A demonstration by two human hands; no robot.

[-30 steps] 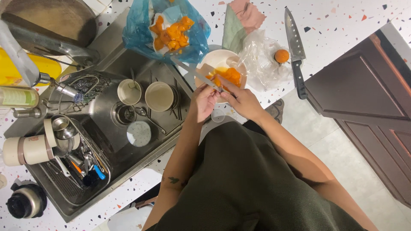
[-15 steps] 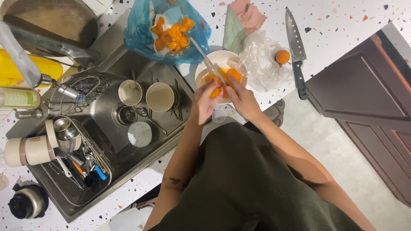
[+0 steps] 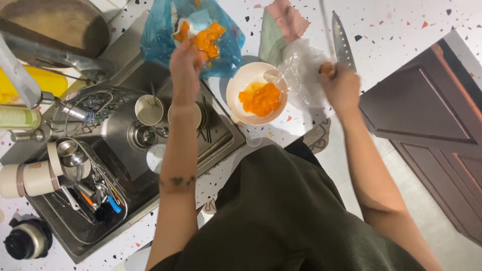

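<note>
Over the sink edge, at about eleven o'clock from the white bowl (image 3: 257, 93), the left hand (image 3: 185, 62) is being held against the blue plastic bag (image 3: 193, 31), fingers closed on orange peel scraps (image 3: 207, 39) (soft, wet, likely slippery, best pinched loosely). At three o'clock the right hand (image 3: 341, 86) is being blurred by motion; its fingers seem curled beside the knife (image 3: 343, 44), though what is gripped cannot be told. Orange fruit flesh (image 3: 260, 98) is being kept in the bowl.

Dark olive-green garment, bare forearms, small dark tattoo (image 3: 176, 180) on the left forearm.
</note>
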